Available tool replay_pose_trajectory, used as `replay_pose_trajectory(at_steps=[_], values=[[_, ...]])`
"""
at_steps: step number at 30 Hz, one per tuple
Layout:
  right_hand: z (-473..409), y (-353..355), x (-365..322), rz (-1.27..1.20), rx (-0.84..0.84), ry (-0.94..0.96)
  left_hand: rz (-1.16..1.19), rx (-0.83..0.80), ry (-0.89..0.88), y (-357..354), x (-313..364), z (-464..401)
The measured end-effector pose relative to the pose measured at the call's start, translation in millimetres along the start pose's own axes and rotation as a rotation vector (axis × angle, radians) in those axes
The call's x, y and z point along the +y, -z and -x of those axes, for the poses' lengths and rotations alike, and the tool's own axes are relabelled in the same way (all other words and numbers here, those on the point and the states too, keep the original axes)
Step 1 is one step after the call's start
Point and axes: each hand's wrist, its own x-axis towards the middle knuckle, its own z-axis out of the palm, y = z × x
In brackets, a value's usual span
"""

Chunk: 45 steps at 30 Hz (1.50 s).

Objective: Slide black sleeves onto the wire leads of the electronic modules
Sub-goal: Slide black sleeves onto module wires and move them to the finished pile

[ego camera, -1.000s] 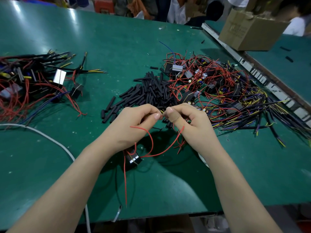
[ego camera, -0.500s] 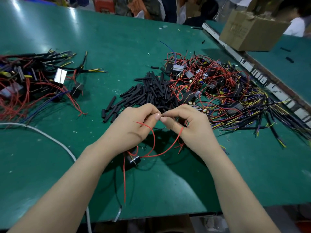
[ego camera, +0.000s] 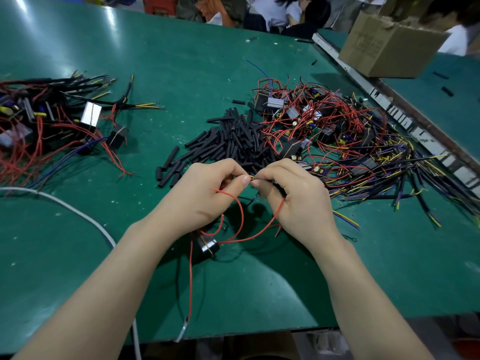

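My left hand [ego camera: 205, 193] and my right hand [ego camera: 293, 196] meet fingertip to fingertip above the green table. Between them they pinch thin wire leads, with a yellow tip [ego camera: 251, 177] showing at the fingertips. Whether a black sleeve is in either hand is hidden by the fingers. A small black module [ego camera: 207, 246] hangs below my left hand, with red leads [ego camera: 240, 216] looping up to both hands. A heap of loose black sleeves [ego camera: 223, 144] lies just beyond my hands.
A tangle of modules with red, yellow and blue wires [ego camera: 337, 141] lies at the right. Another pile of modules [ego camera: 46, 120] lies at the left. A white cable [ego camera: 78, 211] crosses the near left. A cardboard box [ego camera: 389, 45] stands at the far right behind a metal rail [ego camera: 405, 120].
My fingertips have drawn closer together and now touch around the leads. Both hands stay in about the same place above the table.
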Motion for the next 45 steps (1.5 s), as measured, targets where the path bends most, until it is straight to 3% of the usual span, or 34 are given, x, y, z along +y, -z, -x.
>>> replay_pose_trajectory(at_steps=[5, 13, 20, 25, 29, 33, 36, 45], values=[[-1.1, -1.0, 5.6, -0.099, -0.138, -0.074, -0.050, 0.010, 0.011, 0.9, -3.5, 0.1], [-0.1, -0.6, 6.4, -0.031, -0.096, -0.024, -0.068, 0.028, 0.039, 2.4, -2.7, -0.6], [-1.7, 2.1, 8.8, -0.120, -0.007, -0.082, 0.417, 0.306, 0.346, 19.4, 0.2, -9.1], [-1.5, 0.7, 10.7, -0.134, -0.010, -0.056, 0.479, 0.375, 0.399, 22.8, 1.3, -9.9], [-1.3, 0.1, 10.7, -0.154, 0.008, -0.045, 0.416, 0.314, 0.351, 20.6, -2.9, -7.6], [-0.9, 0.0, 8.1, -0.178, -0.009, -0.006, 0.067, 0.107, 0.090, 12.7, -2.9, -1.7], [-0.6, -0.9, 7.4, -0.156, -0.072, -0.007, -0.050, -0.016, -0.051, 8.2, -1.6, 0.0], [0.3, -0.7, 4.8, -0.039, 0.015, 0.032, 0.036, 0.031, 0.050, 9.0, 2.5, 0.4]])
